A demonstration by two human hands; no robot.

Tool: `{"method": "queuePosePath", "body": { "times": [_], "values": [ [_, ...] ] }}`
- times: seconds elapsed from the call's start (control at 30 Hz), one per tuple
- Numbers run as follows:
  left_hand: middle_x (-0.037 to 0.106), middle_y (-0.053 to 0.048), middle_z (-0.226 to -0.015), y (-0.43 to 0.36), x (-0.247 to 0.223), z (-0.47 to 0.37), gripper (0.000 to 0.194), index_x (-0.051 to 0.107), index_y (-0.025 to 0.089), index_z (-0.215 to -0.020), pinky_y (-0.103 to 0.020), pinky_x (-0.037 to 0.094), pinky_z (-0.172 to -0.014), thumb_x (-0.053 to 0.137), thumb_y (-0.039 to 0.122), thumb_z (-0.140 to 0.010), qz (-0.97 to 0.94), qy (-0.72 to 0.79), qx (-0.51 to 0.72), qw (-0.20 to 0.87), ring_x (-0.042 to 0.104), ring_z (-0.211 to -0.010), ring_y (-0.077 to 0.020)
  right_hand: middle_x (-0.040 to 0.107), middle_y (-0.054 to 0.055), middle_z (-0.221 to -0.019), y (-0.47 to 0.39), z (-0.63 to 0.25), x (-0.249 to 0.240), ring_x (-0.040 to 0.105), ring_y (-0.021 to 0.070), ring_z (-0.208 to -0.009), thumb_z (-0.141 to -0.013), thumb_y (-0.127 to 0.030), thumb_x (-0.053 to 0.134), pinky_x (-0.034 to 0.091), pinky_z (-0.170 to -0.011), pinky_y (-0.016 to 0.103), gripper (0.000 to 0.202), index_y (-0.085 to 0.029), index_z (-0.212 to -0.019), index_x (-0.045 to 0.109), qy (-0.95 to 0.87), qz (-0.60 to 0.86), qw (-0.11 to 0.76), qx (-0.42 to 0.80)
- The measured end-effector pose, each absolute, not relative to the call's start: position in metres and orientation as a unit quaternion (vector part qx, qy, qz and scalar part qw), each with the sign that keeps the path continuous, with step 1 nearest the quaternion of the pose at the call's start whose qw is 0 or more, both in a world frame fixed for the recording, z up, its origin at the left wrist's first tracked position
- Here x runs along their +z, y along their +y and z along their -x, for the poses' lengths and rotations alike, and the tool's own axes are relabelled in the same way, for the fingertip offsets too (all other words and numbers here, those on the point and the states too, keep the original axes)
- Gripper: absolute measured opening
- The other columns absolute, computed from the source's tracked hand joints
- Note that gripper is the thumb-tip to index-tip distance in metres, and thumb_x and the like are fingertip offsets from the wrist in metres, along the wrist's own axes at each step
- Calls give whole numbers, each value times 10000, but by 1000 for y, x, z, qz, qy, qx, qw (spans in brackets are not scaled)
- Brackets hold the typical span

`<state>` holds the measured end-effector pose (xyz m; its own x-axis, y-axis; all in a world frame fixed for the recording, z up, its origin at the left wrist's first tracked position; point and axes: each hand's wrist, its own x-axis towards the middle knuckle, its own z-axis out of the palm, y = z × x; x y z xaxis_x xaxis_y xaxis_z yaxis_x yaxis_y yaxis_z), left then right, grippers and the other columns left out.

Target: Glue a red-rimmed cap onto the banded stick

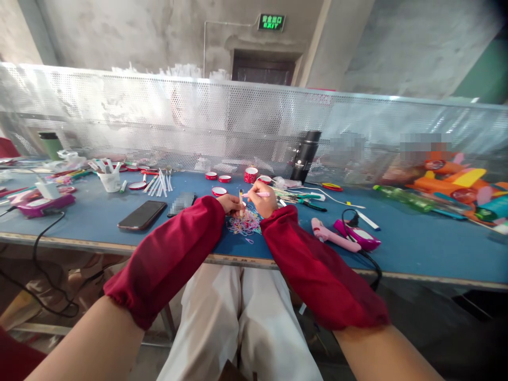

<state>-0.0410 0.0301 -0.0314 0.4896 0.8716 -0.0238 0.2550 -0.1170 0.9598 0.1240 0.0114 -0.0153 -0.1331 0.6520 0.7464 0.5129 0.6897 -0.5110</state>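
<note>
My left hand is closed on a small pale upright piece with a dark top, too small to name. In my right hand is a slim pink pen-like tool, held like a pencil, its tip at the upright piece. Below both hands lies a tangled pile of thin pastel-coloured loops on the blue tabletop. One loose pink loop rests nearer the table's front edge. Red-rimmed round tins with white insides stand just beyond my hands.
A black phone lies left, near a white cup of sticks. Right are a black thermos, green-handled pliers, a pink glue gun and a corded purple device. A perforated metal screen borders the table's back.
</note>
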Motion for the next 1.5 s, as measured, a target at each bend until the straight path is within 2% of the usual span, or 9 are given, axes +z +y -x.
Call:
{"method": "queuePosePath", "body": {
  "times": [0.2,0.53,0.8,1.23,1.5],
  "values": [
    [594,-10,-517,30,-30,42,265,637,118,-634,-223,289,-430,747,344,-720,-688,412,293,521,489,-429,-84,569,-19,-571,12,-126,-14,499,150,-550,-763,-209,506,367,-557,297,151,-224,-614,496,-743,385,542,75],
    [586,-9,-510,27,-28,40,228,634,132,-601,-239,371,-484,728,286,-742,-680,422,294,522,487,-451,-89,567,-20,-569,13,-126,-15,496,151,-557,-764,-204,508,363,-552,294,144,-227,-622,506,-746,382,541,69],
    [608,-5,-519,20,-23,41,122,711,214,-690,-272,423,-540,795,294,-654,-668,428,325,514,572,-582,-153,570,-17,-572,13,-125,-16,483,154,-558,-766,-216,509,361,-556,298,135,-228,-632,517,-751,387,532,62],
    [642,-7,-559,15,-20,39,158,729,241,-769,-285,446,-562,797,315,-647,-653,434,357,507,599,-621,-170,562,-18,-573,13,-125,-16,487,154,-562,-771,-212,500,359,-552,296,144,-228,-628,504,-746,389,537,59],
    [651,-12,-577,18,-22,39,137,724,232,-741,-296,450,-580,799,293,-645,-642,467,341,504,602,-629,-175,562,-17,-573,14,-125,-17,482,152,-555,-769,-222,508,358,-545,295,139,-228,-631,508,-752,387,530,60]
  ]
}}
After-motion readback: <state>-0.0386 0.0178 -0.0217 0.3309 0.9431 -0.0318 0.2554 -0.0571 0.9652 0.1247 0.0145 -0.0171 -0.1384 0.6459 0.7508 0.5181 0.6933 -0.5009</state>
